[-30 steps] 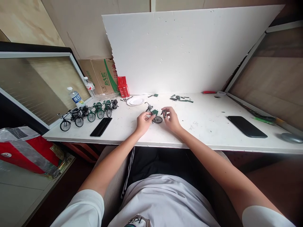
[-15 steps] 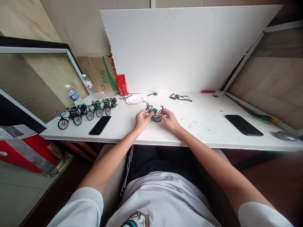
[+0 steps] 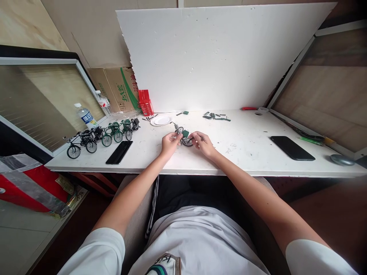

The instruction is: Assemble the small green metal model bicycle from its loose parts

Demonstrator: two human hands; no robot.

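Near the table's front, a small model bicycle (image 3: 187, 141) with spoked wheels and a green piece (image 3: 185, 133) lies between my hands. My left hand (image 3: 170, 143) is closed on its frame, beside the front wheel. The fingers of my right hand (image 3: 202, 142) pinch a thin dark curved part at the rear wheel; fingertips cover most of that part. Loose green and dark parts (image 3: 216, 116) lie farther back, and another small green piece (image 3: 185, 112) is near the white board.
Several finished model bicycles (image 3: 83, 143) stand at the left, by a phone (image 3: 119, 152) and bottles (image 3: 86, 115). White plates (image 3: 161, 120) and a red box (image 3: 145, 103) are behind. A black phone (image 3: 291, 148) and a grey oval object (image 3: 342, 159) lie right.
My right hand has brought the dark curved part down to the rear wheel, where it was held upright above before. The view has shifted slightly.
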